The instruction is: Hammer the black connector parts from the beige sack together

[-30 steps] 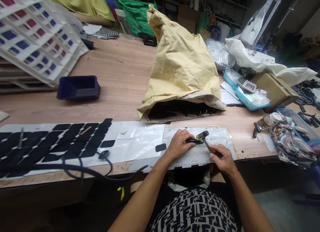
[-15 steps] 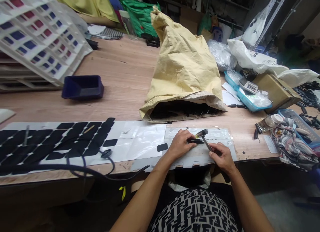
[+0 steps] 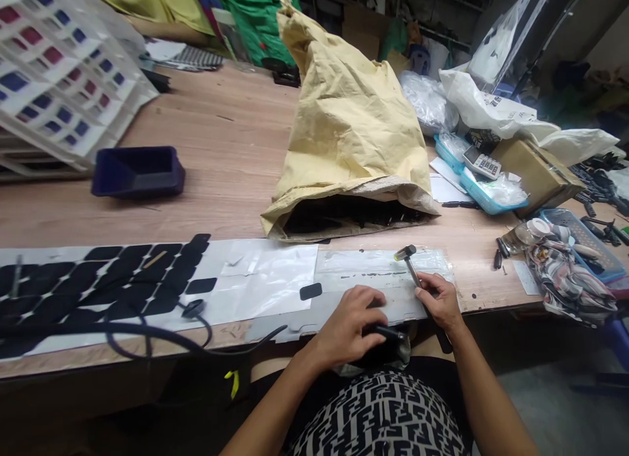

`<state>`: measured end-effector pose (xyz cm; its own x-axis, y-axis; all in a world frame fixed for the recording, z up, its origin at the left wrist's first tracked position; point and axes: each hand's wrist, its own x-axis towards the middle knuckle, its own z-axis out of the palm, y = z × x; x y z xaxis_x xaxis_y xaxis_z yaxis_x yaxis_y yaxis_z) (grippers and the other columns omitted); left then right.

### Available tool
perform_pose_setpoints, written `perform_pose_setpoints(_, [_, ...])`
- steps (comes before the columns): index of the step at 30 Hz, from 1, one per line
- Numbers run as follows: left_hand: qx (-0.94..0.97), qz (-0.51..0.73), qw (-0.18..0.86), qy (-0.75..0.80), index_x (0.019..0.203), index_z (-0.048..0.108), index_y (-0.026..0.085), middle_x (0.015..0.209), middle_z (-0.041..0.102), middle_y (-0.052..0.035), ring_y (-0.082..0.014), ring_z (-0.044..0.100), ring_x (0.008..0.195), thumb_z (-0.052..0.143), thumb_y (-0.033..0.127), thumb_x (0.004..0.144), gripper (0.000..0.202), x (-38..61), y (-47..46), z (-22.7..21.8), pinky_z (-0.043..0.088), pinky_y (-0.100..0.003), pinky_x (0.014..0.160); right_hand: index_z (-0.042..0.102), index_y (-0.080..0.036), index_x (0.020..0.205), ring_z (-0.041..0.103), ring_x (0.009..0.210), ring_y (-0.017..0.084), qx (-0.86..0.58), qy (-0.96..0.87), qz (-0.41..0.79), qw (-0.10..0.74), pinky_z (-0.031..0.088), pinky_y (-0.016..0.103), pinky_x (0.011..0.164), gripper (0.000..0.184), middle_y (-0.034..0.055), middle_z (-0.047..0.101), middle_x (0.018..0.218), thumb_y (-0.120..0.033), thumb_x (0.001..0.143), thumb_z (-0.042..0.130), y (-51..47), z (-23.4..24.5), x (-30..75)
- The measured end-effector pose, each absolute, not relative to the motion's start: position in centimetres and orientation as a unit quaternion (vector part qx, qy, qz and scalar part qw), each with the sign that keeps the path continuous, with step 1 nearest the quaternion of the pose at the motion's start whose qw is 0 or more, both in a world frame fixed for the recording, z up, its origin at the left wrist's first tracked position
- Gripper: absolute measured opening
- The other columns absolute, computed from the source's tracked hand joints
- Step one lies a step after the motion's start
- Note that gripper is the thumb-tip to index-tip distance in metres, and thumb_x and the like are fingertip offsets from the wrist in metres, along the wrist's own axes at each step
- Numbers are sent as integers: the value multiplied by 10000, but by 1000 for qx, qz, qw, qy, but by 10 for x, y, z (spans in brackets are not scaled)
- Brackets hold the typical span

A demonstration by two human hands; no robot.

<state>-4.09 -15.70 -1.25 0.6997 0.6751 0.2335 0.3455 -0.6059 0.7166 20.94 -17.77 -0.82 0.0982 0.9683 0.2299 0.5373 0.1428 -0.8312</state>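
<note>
My left hand (image 3: 350, 326) is just past the table's front edge, over my lap. Between its thumb and a bent finger is a slim black piece (image 3: 393, 333), whose exact kind I cannot make out. Below that piece, a bag (image 3: 403, 352) with a dark opening lies on my lap. My right hand (image 3: 441, 303) grips a small hammer (image 3: 411, 266) by its handle, head raised over the work board. Under the hammer head is a grey, tape-covered board (image 3: 363, 282) with dark marks along its middle.
A yellow sack (image 3: 354, 128) with dark contents opens toward me. Black rounded pads (image 3: 132, 279) lie on a white sheet (image 3: 265, 266) at left, crossed by a black cable (image 3: 171, 338). A purple tray (image 3: 137, 174) stands behind. Blue baskets and a cloth (image 3: 565, 272) are at right.
My left hand has moved the black piece off the board, toward me and down over my lap. The hammer has shifted slightly right and its head is away from the piece.
</note>
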Motion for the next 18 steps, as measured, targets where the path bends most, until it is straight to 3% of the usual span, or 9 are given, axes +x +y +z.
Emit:
perform_pose_setpoints(4, [877,226,300,298,902,696,239,1357,533,-56,-311,412,1278,785,176,719,213,-45,-182,-12,344,-495,1084,765,-217,1072,582,715,162,-605,-618,254,432,496,301,689,297,5,613,763,-246,794,667,-178,-8,209])
perform_pose_setpoints(8, [863,253,301,318,1055,683,244,1267,592,-75,-290,482,1205,770,304,762,312,-46,-165,-12,405,-458,1039,762,-218,1080,592,728,166,-604,-622,254,427,500,309,704,303,9,623,773,-240,794,666,-178,-9,209])
perform_pose_setpoints(12, [779,328,221,486,1202,639,216,1139,637,-96,-270,542,1103,532,305,929,307,-57,-105,-14,434,-438,1001,762,-226,1076,580,716,165,-605,-627,246,425,500,319,714,298,3,615,755,-235,792,670,-178,-10,209])
perform_pose_setpoints(18, [639,281,93,710,1168,668,154,1160,550,-186,-372,501,1131,500,249,901,330,-81,-32,-16,436,-509,968,757,-224,1097,584,726,171,-606,-636,242,413,502,318,701,316,9,618,760,-223,794,669,-179,-12,210])
